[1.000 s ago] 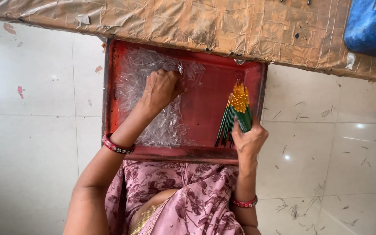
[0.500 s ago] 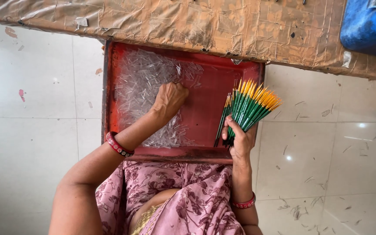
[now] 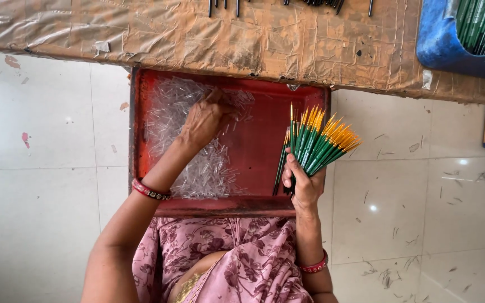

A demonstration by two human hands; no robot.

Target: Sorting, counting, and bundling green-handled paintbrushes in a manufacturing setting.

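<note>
Left hand in the tube pile, right hand holding a fan of brushes, all over the red tray.

Red tray on the lap: left hand sits fingers-down in the clear plastic tubes at its left half, fingers curled; can't tell if it has one pinched. Right hand at the tray's right edge is closed round a bundle of green brushes, yellow ends fanned out, every one visible uncapped. Judging by that, capping is at its start. Beyond the tray, a blue bin holds more.
</note>
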